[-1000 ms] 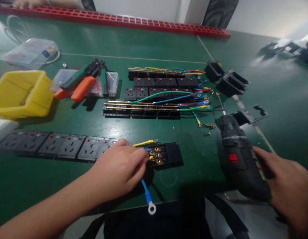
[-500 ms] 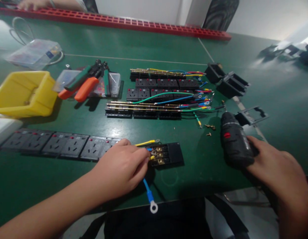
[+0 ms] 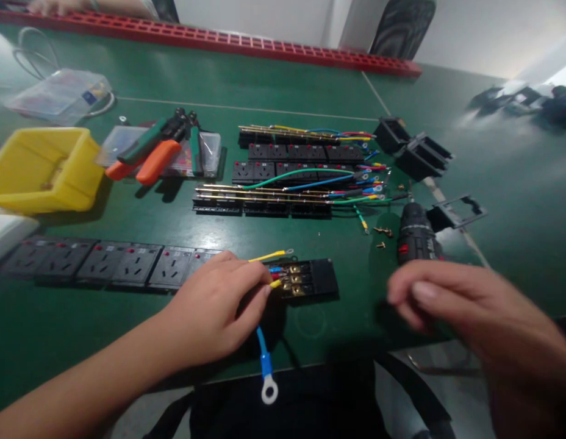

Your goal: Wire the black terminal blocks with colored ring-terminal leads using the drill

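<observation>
On the worktop (image 3: 356,256), the wiring of the near socket strip (image 3: 139,268) seems only partly done: the left hand (image 3: 223,299) pinches a yellow-sleeved wire (image 3: 275,284) beside the brass terminals (image 3: 296,279), a blue-sleeved lug (image 3: 266,366) hangs loose, and whether the curled right hand (image 3: 443,299) near the drill (image 3: 415,228) holds anything cannot be told.

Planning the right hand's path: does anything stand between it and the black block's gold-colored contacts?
Only the block's own black end lies between the right hand and the gold-colored contacts, just beside them. No other obstacle shows.

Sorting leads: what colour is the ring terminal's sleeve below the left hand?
The sleeve is blue, clearest in the head view.
</observation>
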`<state>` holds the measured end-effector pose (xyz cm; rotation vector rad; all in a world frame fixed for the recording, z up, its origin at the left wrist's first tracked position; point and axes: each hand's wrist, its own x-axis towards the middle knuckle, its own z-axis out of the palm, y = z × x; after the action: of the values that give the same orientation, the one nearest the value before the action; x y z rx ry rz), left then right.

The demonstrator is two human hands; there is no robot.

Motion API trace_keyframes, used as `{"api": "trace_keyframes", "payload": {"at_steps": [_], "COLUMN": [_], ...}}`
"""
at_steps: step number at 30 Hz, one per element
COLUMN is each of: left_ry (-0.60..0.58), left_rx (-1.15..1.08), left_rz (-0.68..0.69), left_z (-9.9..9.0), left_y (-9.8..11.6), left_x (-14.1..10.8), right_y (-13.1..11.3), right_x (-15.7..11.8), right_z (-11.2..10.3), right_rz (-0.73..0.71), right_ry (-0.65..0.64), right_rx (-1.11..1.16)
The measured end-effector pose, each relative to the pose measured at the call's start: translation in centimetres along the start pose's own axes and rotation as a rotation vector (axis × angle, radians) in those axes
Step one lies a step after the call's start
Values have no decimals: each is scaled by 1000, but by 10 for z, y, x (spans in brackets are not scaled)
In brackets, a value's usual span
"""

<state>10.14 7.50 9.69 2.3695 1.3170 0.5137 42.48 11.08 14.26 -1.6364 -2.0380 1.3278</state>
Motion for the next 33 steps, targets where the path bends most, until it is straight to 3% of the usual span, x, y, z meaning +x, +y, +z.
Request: {"api": "trace_keyframes", "payload": {"at_steps": [1,2,4,9,16,19,24,28,33], "left_ry": [8,16,27,62,81,80,25,-1,-75], "left_rx": [3,7,15,17,-39,-24,15,-66,-184], "left_rz": [10,16,26,67,108,106,174,156,121], "left_z": [0,1,2,6,7,10,10,4,-5], "left_y": [0,0,0,0,-1,-2,-2,0,1], "left_x": [-1,-1,-2,-2,-3,-3,-2,-2,-2], "right_y": [-17,-32,-54,-75,-79,-76,-79,-88,-82], "right_x": [8,18,40,72,70,70,67,60,63], "right_z": [15,28,48,66,66,67,63,54,50], "right_rz": [65,136,160,250,438,434,248,-220,-691], "right_ry": [-317,-501,-619,-730,-734,-723,-737,-627,-549], "right_rx": [147,230,253,214,421,456,247,-254,-817]}}
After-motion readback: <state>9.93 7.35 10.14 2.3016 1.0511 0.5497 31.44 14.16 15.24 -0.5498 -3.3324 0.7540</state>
